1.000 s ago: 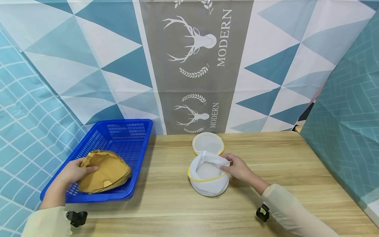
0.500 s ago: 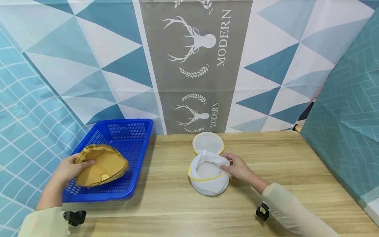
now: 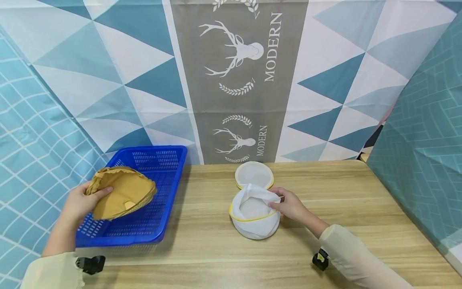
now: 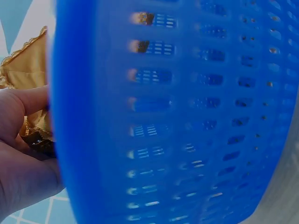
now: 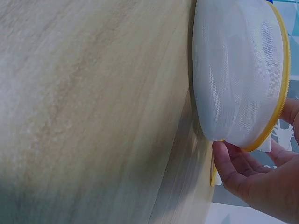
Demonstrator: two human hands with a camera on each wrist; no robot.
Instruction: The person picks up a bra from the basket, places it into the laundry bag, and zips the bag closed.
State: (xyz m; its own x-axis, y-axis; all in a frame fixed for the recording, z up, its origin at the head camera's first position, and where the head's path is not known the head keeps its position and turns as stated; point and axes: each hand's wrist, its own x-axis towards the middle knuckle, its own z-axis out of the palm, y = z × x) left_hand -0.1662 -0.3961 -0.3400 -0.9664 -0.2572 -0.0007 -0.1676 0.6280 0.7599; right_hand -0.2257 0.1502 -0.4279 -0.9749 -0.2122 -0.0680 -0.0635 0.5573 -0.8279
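Note:
My left hand (image 3: pixel 78 202) pinches a folded mustard-yellow bra (image 3: pixel 124 192) by its left edge, thumb on the inner face of the cup. The bra hangs tilted over the blue basket (image 3: pixel 122 240). In the left wrist view lace trim shows along the bra (image 4: pixel 28 65), partly hidden by the basket wall (image 4: pixel 112 112). On the table stands a round white mesh laundry bag (image 3: pixel 255 228) with a yellow zip, its top unzipped and its lid (image 3: pixel 254 175) folded back behind it. My right hand (image 3: pixel 291 205) holds the bag's right rim, thumb inside.
A wooden table (image 3: pixel 209 257) carries the basket at left and the bag near the middle. Behind it hangs a patterned cloth (image 3: pixel 238 100); blue tiled sheets (image 3: pixel 429 140) flank both sides. A small black camera (image 3: pixel 320 259) sits at the right wrist.
My left hand has lifted the bra upward and slightly left, out of the basket's lower part. The right hand and the laundry bag have stayed in place.

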